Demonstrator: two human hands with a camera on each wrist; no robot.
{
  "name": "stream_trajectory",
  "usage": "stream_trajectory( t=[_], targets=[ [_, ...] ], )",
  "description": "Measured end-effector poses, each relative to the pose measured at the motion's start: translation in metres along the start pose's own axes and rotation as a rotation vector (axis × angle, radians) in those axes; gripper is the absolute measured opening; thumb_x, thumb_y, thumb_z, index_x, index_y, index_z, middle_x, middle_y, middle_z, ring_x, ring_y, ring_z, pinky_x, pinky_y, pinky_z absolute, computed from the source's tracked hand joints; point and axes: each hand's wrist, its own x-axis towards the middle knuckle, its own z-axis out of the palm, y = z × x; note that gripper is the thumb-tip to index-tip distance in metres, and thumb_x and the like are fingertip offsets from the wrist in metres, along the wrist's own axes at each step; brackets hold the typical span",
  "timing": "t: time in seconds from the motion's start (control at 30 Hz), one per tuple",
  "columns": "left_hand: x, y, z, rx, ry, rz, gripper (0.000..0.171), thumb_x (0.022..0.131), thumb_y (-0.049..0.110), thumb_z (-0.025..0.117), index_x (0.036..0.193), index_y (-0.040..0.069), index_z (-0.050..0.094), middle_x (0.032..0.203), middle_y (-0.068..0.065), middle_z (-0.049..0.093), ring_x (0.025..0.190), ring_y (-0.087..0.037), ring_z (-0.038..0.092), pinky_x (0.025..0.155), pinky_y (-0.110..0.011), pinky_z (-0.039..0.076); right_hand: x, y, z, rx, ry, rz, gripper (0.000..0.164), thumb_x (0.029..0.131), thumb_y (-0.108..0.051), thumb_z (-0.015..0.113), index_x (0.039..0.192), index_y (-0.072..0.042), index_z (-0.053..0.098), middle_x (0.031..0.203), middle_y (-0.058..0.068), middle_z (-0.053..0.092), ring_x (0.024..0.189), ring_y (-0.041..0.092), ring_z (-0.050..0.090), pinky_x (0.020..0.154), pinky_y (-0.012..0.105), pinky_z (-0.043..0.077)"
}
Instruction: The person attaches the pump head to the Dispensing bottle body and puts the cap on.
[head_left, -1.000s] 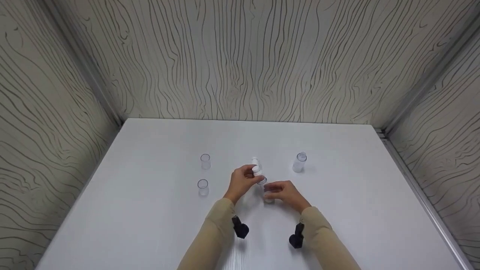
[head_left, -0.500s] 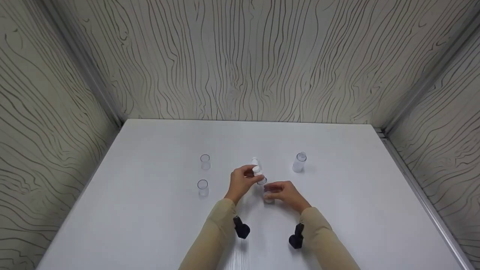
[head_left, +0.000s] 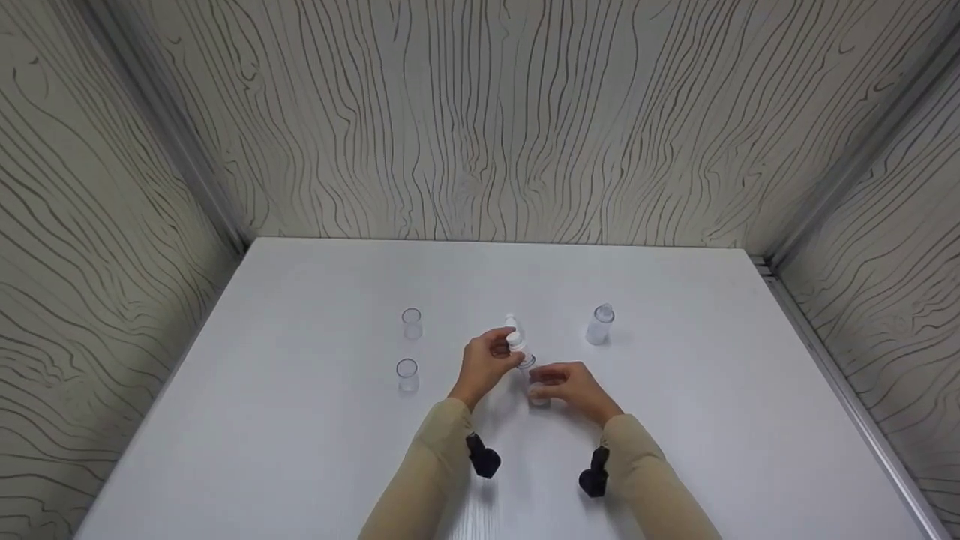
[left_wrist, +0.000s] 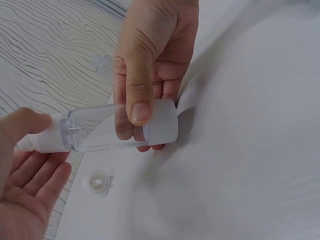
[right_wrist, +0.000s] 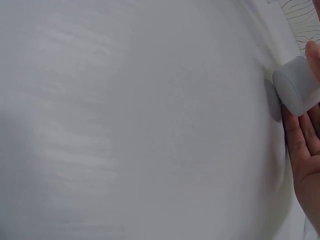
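Two hands hold one small bottle between them, near the middle of a white table [head_left: 315,450]. From the left wrist camera I can make out the bottle [left_wrist: 95,125] lying sideways in the air, with a clear barrel, a white collar [left_wrist: 52,141] at one end and a white base [left_wrist: 165,122] at the other.

The left hand [head_left: 484,365] pinches the white collar, one digit pressed on its upper side and the other fingers curled beneath. The right hand [head_left: 571,386] grips the opposite end: its thumb lies across the place where the clear barrel meets the base, and its fingers wrap behind, partly seen through the plastic. Both grips are narrowed to the bottle's thickness. My right wrist view shows just the base and part of the right hand at the frame's edge; I cannot tell whether the base touches the table.

Just beyond the left hand I see a small white piece [head_left: 511,321]. A clear bottle [head_left: 599,326] stands farther off to the right. Two clear cups [head_left: 412,325] stand to the left, one nearer me than the other.
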Motion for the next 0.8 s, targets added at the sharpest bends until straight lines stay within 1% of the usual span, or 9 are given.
stream_trajectory(
  t=[0.03, 0.23, 0.37, 0.5, 0.57, 0.67, 0.8],
  targets=[
    [-0.0001, 0.0, 0.0001, -0.001, -0.003, 0.009, 0.043, 0.082, 0.002, 0.068, 0.123, -0.009, 0.058, 0.113, -0.026, 0.068, 0.103, -0.032, 0.069, 0.087, -0.032, 0.059, 0.0001, 0.0006, -0.0002, 0.0, 0.0, -0.002, 0.05, 0.081, -0.025, 0.077, 0.122, 0.001, 0.064, 0.12, 0.019, 0.069, 0.116, 0.032, 0.064, 0.097, 0.037, 0.055],
    [0.0, -0.0009, 0.0011, -0.014, -0.015, 0.006, 0.047, 0.081, -0.001, 0.064, 0.126, -0.009, 0.056, 0.116, -0.027, 0.067, 0.104, -0.032, 0.069, 0.089, -0.033, 0.058, -0.0001, 0.0009, 0.001, 0.006, 0.003, 0.013, 0.052, 0.079, -0.029, 0.078, 0.121, -0.001, 0.065, 0.119, 0.017, 0.07, 0.116, 0.03, 0.065, 0.096, 0.035, 0.055],
    [-0.0003, -0.0025, 0.0016, -0.017, -0.02, 0.002, 0.05, 0.081, -0.001, 0.065, 0.129, -0.008, 0.054, 0.117, -0.026, 0.066, 0.106, -0.031, 0.068, 0.091, -0.033, 0.058, -0.0004, 0.0009, 0.001, 0.012, 0.001, 0.009, 0.051, 0.079, -0.028, 0.078, 0.121, -0.001, 0.065, 0.12, 0.017, 0.069, 0.116, 0.03, 0.065, 0.097, 0.035, 0.055],
    [-0.0013, -0.0042, 0.001, -0.043, -0.024, -0.012, 0.053, 0.082, 0.0, 0.068, 0.131, -0.009, 0.051, 0.12, -0.027, 0.065, 0.112, -0.034, 0.065, 0.097, -0.036, 0.055, -0.0007, 0.0008, 0.0008, 0.035, -0.004, 0.013, 0.051, 0.081, -0.025, 0.077, 0.122, 0.002, 0.063, 0.122, 0.019, 0.068, 0.116, 0.031, 0.065, 0.096, 0.034, 0.055],
    [-0.0016, -0.0048, 0.0007, -0.046, -0.021, -0.021, 0.054, 0.082, 0.003, 0.07, 0.131, -0.009, 0.051, 0.12, -0.026, 0.065, 0.113, -0.034, 0.064, 0.098, -0.037, 0.054, -0.0008, 0.0002, 0.001, 0.044, -0.005, 0.02, 0.052, 0.081, -0.023, 0.077, 0.123, 0.003, 0.062, 0.123, 0.02, 0.067, 0.116, 0.03, 0.065, 0.095, 0.032, 0.055],
    [-0.0021, -0.0046, 0.0002, -0.044, -0.011, -0.03, 0.056, 0.081, 0.008, 0.074, 0.13, -0.008, 0.052, 0.119, -0.025, 0.066, 0.112, -0.033, 0.065, 0.097, -0.037, 0.055, -0.0011, -0.0011, 0.0015, 0.04, 0.002, 0.03, 0.052, 0.081, -0.022, 0.077, 0.123, 0.003, 0.062, 0.123, 0.02, 0.067, 0.115, 0.029, 0.066, 0.093, 0.031, 0.056],
    [-0.0034, -0.0026, 0.0005, -0.039, 0.029, -0.056, 0.056, 0.079, 0.017, 0.079, 0.126, -0.005, 0.057, 0.116, -0.02, 0.068, 0.107, -0.028, 0.067, 0.094, -0.035, 0.056, -0.0016, -0.003, 0.0023, 0.026, 0.013, 0.034, 0.052, 0.08, -0.023, 0.078, 0.123, 0.002, 0.063, 0.123, 0.019, 0.067, 0.114, 0.029, 0.066, 0.095, 0.034, 0.055]
  ],
)
